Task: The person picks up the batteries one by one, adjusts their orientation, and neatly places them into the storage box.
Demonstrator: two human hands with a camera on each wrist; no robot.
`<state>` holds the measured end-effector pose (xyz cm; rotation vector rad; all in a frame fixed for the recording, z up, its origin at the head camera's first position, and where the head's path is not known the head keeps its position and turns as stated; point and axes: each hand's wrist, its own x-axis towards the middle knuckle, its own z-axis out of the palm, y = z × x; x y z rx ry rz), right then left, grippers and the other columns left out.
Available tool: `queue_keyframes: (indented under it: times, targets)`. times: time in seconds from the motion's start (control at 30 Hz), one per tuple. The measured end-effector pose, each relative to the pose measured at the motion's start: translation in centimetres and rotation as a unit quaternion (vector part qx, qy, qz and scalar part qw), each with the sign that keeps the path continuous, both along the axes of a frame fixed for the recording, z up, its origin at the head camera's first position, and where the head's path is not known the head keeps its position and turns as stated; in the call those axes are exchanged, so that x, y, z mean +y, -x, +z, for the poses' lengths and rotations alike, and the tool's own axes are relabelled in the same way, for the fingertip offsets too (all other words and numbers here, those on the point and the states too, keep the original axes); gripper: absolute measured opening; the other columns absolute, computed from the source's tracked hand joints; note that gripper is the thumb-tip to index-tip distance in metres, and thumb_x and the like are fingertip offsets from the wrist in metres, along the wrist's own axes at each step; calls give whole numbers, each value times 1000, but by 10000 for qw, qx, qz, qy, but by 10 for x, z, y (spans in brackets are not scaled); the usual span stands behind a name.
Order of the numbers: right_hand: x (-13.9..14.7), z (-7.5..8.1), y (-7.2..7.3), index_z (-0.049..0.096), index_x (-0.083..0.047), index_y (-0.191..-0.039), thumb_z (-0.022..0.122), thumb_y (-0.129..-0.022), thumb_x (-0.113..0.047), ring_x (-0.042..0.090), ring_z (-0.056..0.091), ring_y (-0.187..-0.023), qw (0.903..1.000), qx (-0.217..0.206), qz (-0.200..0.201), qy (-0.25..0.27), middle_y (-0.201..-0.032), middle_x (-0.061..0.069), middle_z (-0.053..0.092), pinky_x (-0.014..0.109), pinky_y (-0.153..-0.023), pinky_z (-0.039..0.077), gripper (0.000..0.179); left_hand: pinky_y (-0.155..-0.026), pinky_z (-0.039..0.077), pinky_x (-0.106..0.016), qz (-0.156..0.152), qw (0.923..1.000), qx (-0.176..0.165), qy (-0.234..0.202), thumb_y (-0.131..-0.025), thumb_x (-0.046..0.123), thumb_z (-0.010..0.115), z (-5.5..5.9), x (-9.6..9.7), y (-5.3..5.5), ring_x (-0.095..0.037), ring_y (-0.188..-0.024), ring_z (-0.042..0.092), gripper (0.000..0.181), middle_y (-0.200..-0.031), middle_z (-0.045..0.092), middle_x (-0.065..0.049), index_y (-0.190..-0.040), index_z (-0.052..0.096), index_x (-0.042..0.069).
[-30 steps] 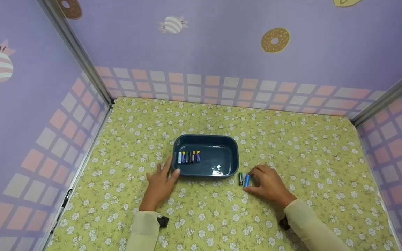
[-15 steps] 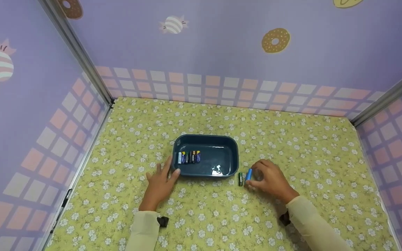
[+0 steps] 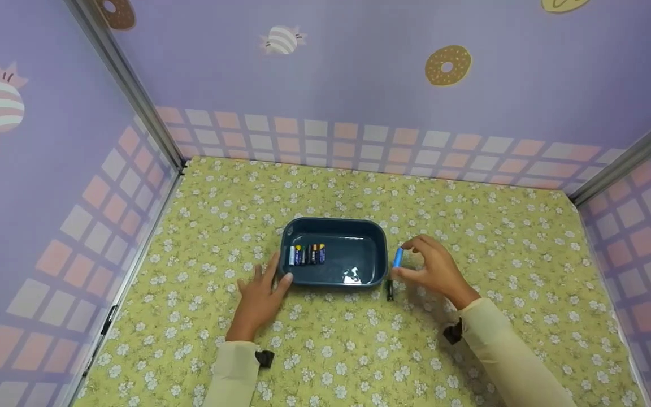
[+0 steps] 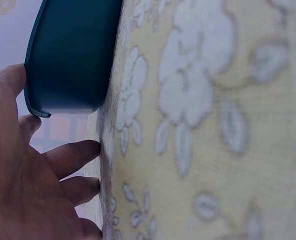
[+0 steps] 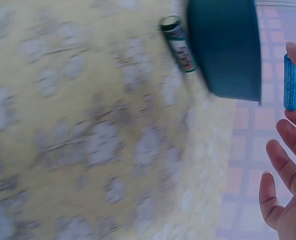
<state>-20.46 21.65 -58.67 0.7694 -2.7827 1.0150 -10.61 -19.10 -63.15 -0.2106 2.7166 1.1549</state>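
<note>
A blue battery [image 3: 398, 257] is pinched end to end between the thumb and a finger of my right hand [image 3: 435, 271], raised off the cloth just right of the dark teal tub [image 3: 334, 281]. In the right wrist view the same blue battery [image 5: 291, 82] shows small print, and the other fingers are spread. A green and black battery [image 5: 179, 45] lies on the cloth by the tub's near right corner. My left hand [image 3: 260, 299] touches the tub's left near corner with fingers spread and thumb at the rim. Several batteries [image 3: 307, 254] lie side by side inside the tub at its left.
A yellow flowered cloth [image 3: 325, 350] covers the table. Purple walls with a checked border [image 3: 345, 138] stand behind and on both sides. A thin black object [image 3: 109, 319] lies along the left edge.
My right hand has lifted the blue battery from the cloth beside the green one and carried it up and toward the tub's right side. The left hand stays in place.
</note>
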Motion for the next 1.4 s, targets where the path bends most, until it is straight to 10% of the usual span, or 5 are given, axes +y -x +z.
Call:
queue_keyframes:
  times: [0.67, 1.4]
  targets:
    - [-63, 24, 39, 67, -18, -118, 84, -80, -55, 27, 64, -100, 9974, -71, 648, 319, -115, 8, 66, 44, -79, 55, 56, -114, -14, -77, -1, 9999, -81, -59, -92, 85, 33, 0, -1, 1, -47, -155, 12, 83, -170, 15, -16, -162, 5, 50]
    - [-132, 1, 54, 66, -12, -119, 90, -78, -39, 26, 65, -101, 9924, -458, 1139, -115, -112, 8, 66, 43, -88, 57, 54, -116, -16, -74, -87, 9999, 70, -12, -93, 84, 31, -2, -2, 1, -47, -155, 17, 85, -168, 24, -15, -164, 7, 44]
